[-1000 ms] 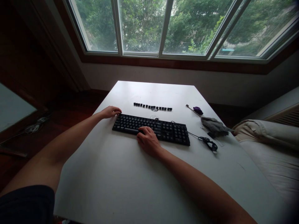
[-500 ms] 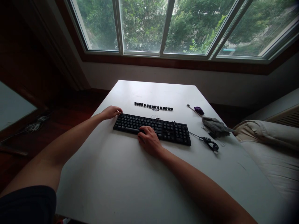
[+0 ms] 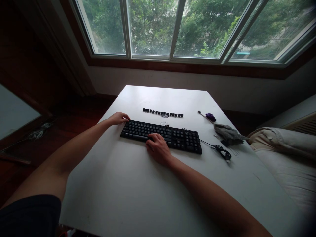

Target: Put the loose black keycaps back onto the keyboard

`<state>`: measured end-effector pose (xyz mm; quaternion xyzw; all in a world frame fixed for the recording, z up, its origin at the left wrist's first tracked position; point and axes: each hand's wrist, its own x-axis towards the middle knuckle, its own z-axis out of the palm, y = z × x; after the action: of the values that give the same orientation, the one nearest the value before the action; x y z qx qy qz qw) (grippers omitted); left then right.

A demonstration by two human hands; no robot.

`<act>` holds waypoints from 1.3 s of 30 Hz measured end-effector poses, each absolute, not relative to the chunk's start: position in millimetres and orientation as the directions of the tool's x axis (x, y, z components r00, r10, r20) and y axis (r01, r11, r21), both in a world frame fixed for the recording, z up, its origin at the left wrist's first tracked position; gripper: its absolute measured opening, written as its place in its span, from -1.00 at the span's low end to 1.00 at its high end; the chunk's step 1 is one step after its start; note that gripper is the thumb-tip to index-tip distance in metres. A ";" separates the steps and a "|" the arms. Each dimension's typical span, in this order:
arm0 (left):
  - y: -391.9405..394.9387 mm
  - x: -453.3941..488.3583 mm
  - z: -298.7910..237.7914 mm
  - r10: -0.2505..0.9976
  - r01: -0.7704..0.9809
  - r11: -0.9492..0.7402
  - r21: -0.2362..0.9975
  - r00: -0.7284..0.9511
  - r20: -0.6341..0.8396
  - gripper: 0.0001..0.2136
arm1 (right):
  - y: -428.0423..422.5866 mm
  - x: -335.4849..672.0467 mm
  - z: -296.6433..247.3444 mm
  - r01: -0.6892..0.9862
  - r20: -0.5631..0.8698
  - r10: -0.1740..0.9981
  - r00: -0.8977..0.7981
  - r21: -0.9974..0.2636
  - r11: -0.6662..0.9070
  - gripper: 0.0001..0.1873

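A black keyboard (image 3: 172, 136) lies across the middle of the white table (image 3: 138, 191). My left hand (image 3: 118, 118) rests at the keyboard's far left corner, fingers curled over its edge. My right hand (image 3: 158, 148) sits at the front edge near the space bar. Its fingers are bent down onto the keys, and what is under the fingertips is hidden. Behind the keyboard, several loose black keycaps (image 3: 163, 113) lie in a row, with a small clear round thing (image 3: 164, 124) next to them.
The keyboard's coiled cable and plug (image 3: 222, 152) lie to its right. A grey cloth (image 3: 228, 133), a purple object (image 3: 210, 116) and a thin stick (image 3: 202, 115) are near the table's right edge. A pale cushion (image 3: 283, 154) adjoins the right side. Windows span the back wall.
Both hands stay where they were on the keyboard. Only the view has shifted slightly.
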<state>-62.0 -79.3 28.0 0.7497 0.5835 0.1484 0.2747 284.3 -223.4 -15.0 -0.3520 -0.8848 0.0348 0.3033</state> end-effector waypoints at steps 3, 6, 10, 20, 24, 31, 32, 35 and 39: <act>-79.3 -65.3 25.9 0.957 0.701 -0.109 0.705 0.267 -0.118 -0.58 | -224.1 283.7 -13.0 0.607 0.508 0.648 -0.568 -0.274 0.746 -0.86; -84.2 -64.7 20.6 0.966 0.579 -0.024 0.815 0.223 -0.130 -0.52 | -224.2 283.4 -11.7 0.609 0.504 0.652 -0.567 -0.277 0.743 -0.86; -87.5 -57.0 7.6 0.993 0.544 0.009 0.839 0.092 -0.071 -0.61 | -223.8 283.6 -12.6 0.606 0.496 0.654 -0.571 -0.283 0.744 -0.84; -103.5 -39.9 -17.5 0.986 0.558 -0.076 0.826 -0.081 0.146 -0.64 | -220.7 286.4 -8.9 0.581 0.493 0.663 -0.563 -0.334 0.742 -0.87; -110.0 -39.3 -24.8 0.983 0.552 -0.089 0.829 -0.085 0.162 -0.66 | -221.7 287.0 -6.2 0.581 0.494 0.662 -0.564 -0.332 0.743 -0.85; -119.4 -38.8 -25.9 0.973 0.559 -0.144 0.817 -0.071 0.221 -0.62 | -239.7 287.0 -5.5 0.609 0.465 0.674 -0.574 -0.308 0.731 -0.87; -122.2 -37.7 -25.5 0.970 0.562 -0.157 0.812 -0.066 0.233 -0.61 | -241.0 287.1 -5.3 0.616 0.460 0.679 -0.572 -0.306 0.726 -0.87; -130.2 -32.5 -22.8 0.965 0.601 -0.167 0.782 -0.062 0.253 -0.62 | -241.3 287.8 -5.3 0.639 0.443 0.698 -0.562 -0.303 0.707 -0.87; -136.5 -26.9 -16.2 0.955 0.666 -0.159 0.728 -0.084 0.285 -0.65 | -238.9 289.7 -5.4 0.671 0.449 0.707 -0.546 -0.272 0.690 -0.71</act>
<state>-26.9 -136.5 -16.2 0.6514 0.6222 0.3937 0.1831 289.7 -238.9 -5.4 -0.3921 -0.8785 0.0338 0.2708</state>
